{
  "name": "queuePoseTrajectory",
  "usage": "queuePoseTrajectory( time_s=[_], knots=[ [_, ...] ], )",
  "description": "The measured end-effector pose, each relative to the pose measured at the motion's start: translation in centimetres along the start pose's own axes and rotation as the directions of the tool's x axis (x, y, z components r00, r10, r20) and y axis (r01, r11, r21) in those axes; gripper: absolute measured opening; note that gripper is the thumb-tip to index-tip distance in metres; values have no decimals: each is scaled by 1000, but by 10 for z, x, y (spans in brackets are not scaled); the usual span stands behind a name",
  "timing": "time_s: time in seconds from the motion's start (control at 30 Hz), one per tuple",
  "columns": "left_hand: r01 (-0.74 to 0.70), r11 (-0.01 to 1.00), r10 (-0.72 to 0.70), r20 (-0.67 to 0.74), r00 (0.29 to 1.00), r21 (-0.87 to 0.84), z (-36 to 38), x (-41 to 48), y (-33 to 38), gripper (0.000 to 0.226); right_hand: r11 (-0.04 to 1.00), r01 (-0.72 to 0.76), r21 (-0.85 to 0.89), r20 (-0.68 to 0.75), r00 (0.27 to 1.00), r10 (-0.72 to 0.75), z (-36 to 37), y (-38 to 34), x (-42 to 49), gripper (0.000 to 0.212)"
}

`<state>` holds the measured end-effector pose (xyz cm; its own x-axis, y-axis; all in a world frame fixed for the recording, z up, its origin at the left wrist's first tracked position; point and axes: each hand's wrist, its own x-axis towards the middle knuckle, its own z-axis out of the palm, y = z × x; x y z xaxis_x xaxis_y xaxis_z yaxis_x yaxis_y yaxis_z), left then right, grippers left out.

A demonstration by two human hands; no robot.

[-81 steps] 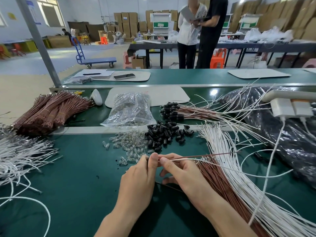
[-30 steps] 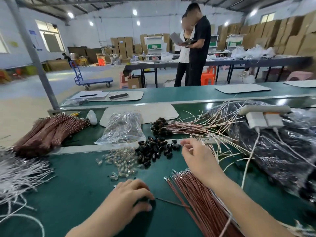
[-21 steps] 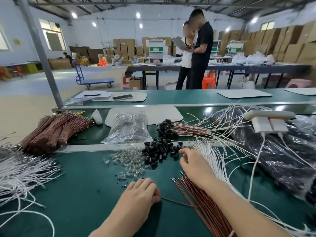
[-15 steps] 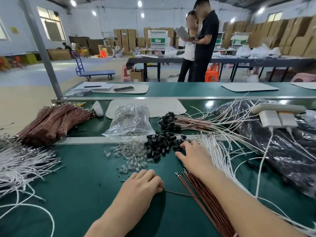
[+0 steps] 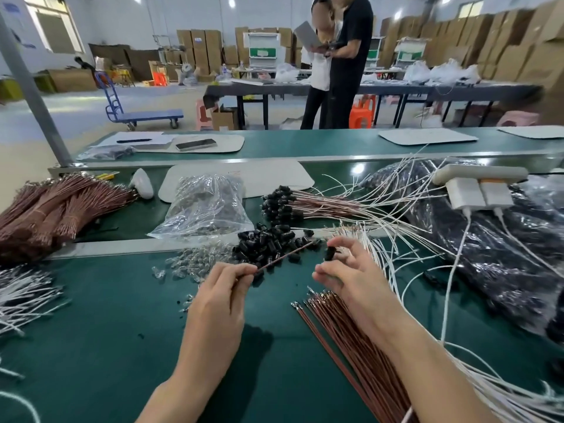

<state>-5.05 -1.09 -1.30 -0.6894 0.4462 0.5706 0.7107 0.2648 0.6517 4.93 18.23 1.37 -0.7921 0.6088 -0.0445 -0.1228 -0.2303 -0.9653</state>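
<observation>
Near edge of the bench (image 5: 91, 346): the left hand (image 5: 218, 303) pinches a single brown wire (image 5: 285, 256) between thumb and fingertips, its free end angled up and to the right; the right hand (image 5: 354, 279) grips one black cap (image 5: 330, 253) at its fingertips, the other fingers spread; cap and wire tip lie near each other but apart, so the cap is judged not yet seated on this wire. Toward the near right corner lies a loose sheaf of uncapped brown wires (image 5: 351, 340), with white wires (image 5: 393, 270) beside it; a good share of the work therefore appears to remain. Mid-bench, just beyond the hands: a heap of black caps (image 5: 265, 242); to its left, a scatter of clear bulbs (image 5: 195, 264). Farther back: capped assemblies (image 5: 283, 203) fanned out, taken as finished pieces; a clear plastic bag (image 5: 204, 206) to their left; tied brown bundles (image 5: 55, 206) at the far left edge.
</observation>
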Motion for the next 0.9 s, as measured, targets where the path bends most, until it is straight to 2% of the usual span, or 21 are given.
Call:
queuePoseTrajectory(
  time_s=[0.1,0.23,0.47,0.7,0.9],
  knots=[
    [-67,992,66,11,998,107,4,-2,-1,17,981,-57,188,-24,998,62,-4,-1,-2,31],
    [-62,994,60,19,998,90,0,-5,-2,15,957,-95,274,-40,993,110,-11,-3,-2,31],
    [-77,992,77,3,997,96,4,-2,-2,11,961,-108,256,-28,992,119,-8,3,0,24],
    [-55,992,55,3,998,117,4,-3,-4,12,954,-98,284,31,995,93,-5,3,-1,46],
    [-68,991,67,14,998,111,4,-5,-4,11,973,-56,225,35,998,50,4,6,-9,52]
  ],
)
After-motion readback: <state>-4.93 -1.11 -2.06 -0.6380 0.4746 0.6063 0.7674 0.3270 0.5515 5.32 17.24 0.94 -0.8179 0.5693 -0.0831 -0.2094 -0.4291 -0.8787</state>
